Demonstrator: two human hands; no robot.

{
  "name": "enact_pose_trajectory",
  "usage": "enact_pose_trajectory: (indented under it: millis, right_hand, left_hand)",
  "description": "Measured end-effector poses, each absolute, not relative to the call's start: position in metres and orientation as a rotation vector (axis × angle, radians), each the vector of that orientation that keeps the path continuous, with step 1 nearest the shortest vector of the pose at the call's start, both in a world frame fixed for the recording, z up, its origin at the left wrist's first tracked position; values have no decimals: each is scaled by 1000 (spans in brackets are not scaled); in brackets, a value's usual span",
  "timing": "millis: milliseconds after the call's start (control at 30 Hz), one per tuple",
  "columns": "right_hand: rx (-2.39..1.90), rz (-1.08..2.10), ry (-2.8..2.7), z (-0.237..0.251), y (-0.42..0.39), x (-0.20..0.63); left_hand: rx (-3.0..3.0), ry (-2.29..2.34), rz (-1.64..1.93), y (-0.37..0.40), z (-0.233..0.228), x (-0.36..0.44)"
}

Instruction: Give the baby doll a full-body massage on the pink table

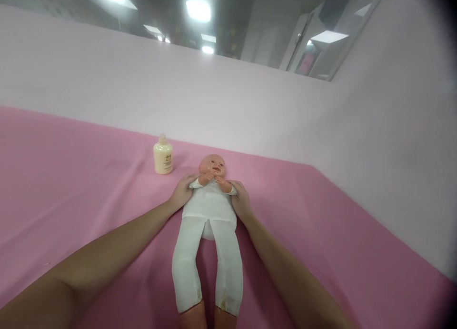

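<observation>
A baby doll [210,203] with a white cloth body lies on its back, its head at the far end and its legs towards me. Its two small hands are bent up close together below its chin. My left hand [182,192] is closed around the doll's arm and side on the left of the view. On the other side, my right hand [241,198] grips the doll's other upper arm, its fingertips partly hidden behind the sleeve. The doll's feet are cut off by the lower edge of the view.
A pale yellow bottle [163,157] with a pump-like top stands beyond my left hand. Pink cloth [89,186] with soft creases covers the surface. A white wall [228,100] rises behind it, with a mirror or window [235,19] reflecting ceiling lights.
</observation>
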State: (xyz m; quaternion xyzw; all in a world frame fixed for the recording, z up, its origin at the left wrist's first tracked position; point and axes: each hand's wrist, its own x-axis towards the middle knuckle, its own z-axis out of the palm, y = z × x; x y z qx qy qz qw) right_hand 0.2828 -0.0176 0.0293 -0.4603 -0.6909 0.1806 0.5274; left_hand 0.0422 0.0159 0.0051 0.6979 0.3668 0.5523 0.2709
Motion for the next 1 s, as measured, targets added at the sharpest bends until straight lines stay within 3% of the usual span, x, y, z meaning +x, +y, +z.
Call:
enact_pose_trajectory:
  millis: [633, 1000]
  right_hand:
    - [-1103, 437, -1679, 28, -16, 284]
    - [-1199, 628, -1316, 32, -19, 282]
  left_hand:
    - [1909, 994, 1468, 20, 0, 41]
    - [1435, 1106, 1492, 15, 10, 39]
